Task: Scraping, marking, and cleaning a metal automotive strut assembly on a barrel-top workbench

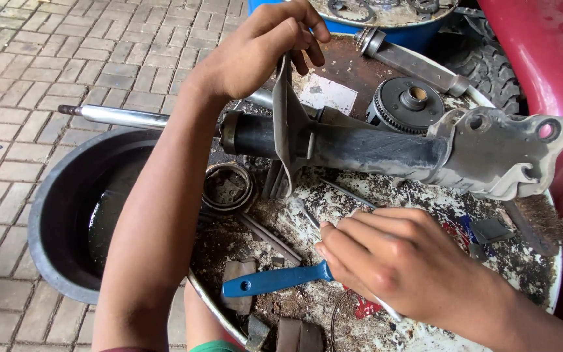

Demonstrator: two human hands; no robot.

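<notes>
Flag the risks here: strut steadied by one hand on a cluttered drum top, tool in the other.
1. The strut lies across the drum top, held only by the left hand at its spring seat; it might roll.
2. The chrome rod overhangs the black tub; a slip could tip it in.
3. The right hand works the blue-handled tool amid loose debris; its grip may slip.

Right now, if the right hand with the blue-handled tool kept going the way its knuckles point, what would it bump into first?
Probably the dark shock absorber body lying just above the right hand, which grips the blue-handled tool; depth is hard to judge.
</notes>
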